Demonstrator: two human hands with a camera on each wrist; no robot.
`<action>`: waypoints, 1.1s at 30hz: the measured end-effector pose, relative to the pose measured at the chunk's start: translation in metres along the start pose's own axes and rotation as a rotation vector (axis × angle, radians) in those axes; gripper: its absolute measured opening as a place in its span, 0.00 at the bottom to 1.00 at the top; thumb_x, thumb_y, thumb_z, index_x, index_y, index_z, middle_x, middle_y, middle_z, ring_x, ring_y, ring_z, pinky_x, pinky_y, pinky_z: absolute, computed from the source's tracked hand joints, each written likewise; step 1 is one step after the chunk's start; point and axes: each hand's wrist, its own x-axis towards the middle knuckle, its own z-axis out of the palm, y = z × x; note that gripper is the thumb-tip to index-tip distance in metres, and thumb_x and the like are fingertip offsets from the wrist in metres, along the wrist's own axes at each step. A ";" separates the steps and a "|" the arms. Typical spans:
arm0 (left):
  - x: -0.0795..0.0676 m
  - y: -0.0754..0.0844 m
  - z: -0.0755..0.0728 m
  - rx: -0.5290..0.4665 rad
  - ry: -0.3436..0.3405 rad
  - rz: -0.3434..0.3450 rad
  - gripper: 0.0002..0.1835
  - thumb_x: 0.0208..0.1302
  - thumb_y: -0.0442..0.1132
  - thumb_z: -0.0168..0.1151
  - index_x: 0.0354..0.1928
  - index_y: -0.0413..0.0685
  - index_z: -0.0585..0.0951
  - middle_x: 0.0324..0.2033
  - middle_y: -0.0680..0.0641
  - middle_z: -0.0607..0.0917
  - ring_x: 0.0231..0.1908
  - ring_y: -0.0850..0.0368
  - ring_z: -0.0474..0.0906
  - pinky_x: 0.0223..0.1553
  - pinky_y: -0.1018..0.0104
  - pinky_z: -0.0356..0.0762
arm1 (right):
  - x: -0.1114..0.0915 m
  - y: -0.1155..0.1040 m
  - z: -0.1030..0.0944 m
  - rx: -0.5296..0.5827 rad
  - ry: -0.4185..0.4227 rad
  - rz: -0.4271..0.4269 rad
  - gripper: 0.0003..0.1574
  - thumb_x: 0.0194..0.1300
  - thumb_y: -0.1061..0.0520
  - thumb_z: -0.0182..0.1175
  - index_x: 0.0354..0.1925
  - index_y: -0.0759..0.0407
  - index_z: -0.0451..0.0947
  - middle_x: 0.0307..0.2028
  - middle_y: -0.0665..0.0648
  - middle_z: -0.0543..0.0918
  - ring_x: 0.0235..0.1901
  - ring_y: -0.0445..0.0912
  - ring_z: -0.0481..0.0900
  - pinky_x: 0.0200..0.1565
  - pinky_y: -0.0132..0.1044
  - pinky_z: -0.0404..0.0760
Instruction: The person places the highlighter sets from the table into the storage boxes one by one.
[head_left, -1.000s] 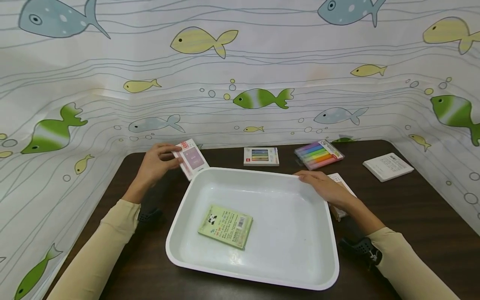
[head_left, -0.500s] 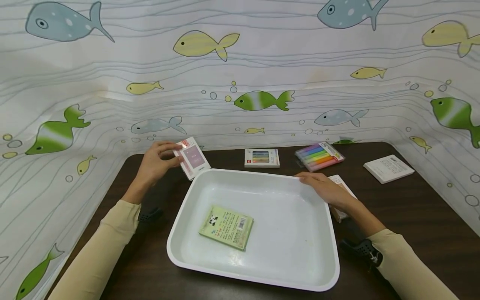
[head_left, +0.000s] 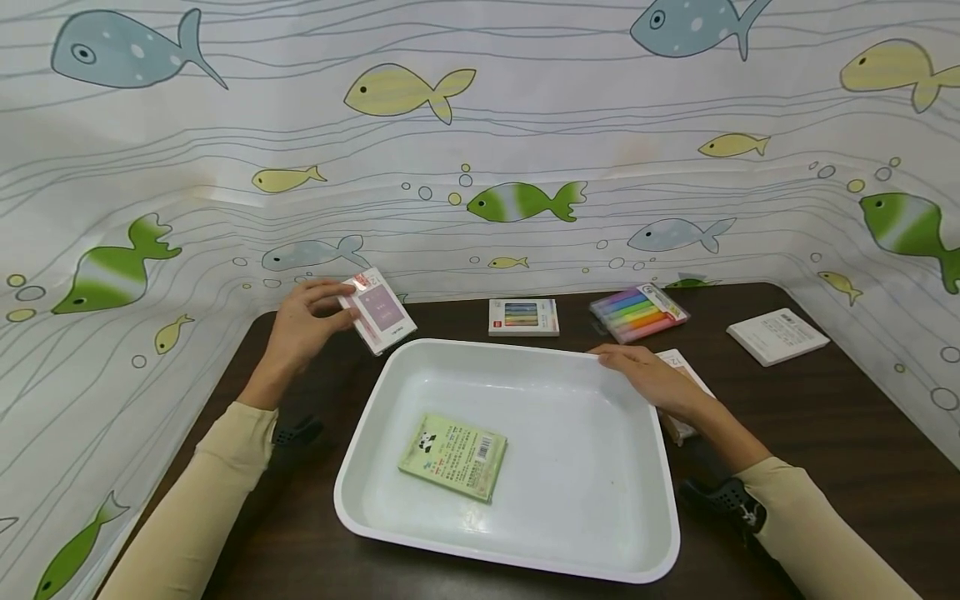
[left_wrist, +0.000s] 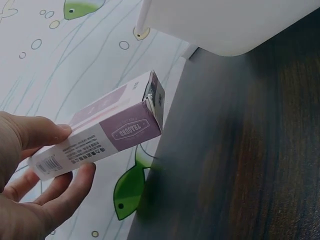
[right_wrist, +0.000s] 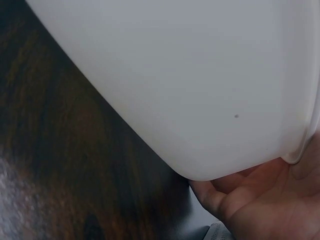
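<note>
My left hand (head_left: 303, 329) pinches a small white and purple box (head_left: 382, 310) by one end, behind the far left corner of a white tray (head_left: 577, 467). The left wrist view shows the thumb on top of the box (left_wrist: 131, 127) and fingers beneath; its far end flap looks slightly parted. With my right hand (head_left: 652, 379) I grip the tray's far right rim, and in the right wrist view the fingers of that hand (right_wrist: 265, 200) reach under the tray. A green packet (head_left: 454, 457) with a panda picture and barcode lies in the tray, left of the middle.
Behind the tray on the dark table (head_left: 300, 533) are a flat white box with a window (head_left: 523, 317), a case of rainbow-coloured pens (head_left: 639, 313) and a white box (head_left: 777, 337). Another box (head_left: 684, 367) is partly hidden by my right hand. A fish-print sheet (head_left: 420, 142) hangs behind.
My left hand has shifted slightly left and up with the white and purple box, which now stands a little apart from the tray's rim. The right hand and tray stay put.
</note>
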 end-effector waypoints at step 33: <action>-0.020 0.061 0.017 -0.184 -0.025 0.185 0.22 0.62 0.28 0.72 0.58 0.32 0.82 0.63 0.43 0.68 0.56 0.47 0.77 0.45 0.67 0.83 | 0.003 0.004 -0.001 0.034 -0.004 0.016 0.36 0.81 0.38 0.44 0.72 0.60 0.69 0.65 0.66 0.73 0.54 0.59 0.80 0.46 0.50 0.85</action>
